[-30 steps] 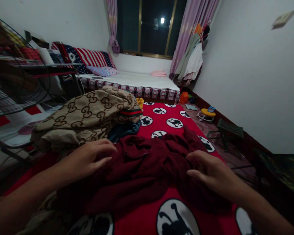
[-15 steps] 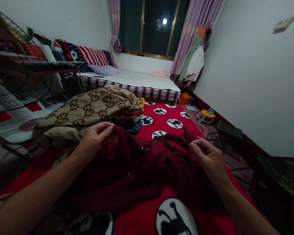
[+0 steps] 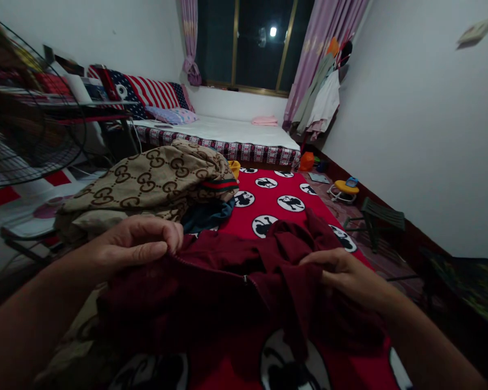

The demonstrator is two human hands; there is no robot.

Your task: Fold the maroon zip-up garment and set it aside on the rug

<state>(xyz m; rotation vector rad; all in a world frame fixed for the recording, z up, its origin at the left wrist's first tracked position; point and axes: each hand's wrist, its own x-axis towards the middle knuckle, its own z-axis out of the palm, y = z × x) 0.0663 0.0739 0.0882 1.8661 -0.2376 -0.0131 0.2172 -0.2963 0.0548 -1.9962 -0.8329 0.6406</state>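
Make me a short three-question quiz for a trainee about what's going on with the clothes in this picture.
1. True or false: both hands grip the dark red jacket.
2. Which lies behind the left hand? A) the tan patterned garment B) a green stool C) a yellow toy
3. Fill in: the jacket lies on a red ____ with round black-and-white figures.

Key: 1 true, the right hand pinches it too; 2 A; 3 blanket.

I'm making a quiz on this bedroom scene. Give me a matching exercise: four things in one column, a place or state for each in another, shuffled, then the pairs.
1. dark red garment
2. tan patterned garment
3. green stool
4. pink pillow

A. on the far white bed
B. piled left of the hands
C. gripped by both hands
D. on the floor by the right wall

Pairs: 1-C, 2-B, 3-D, 4-A
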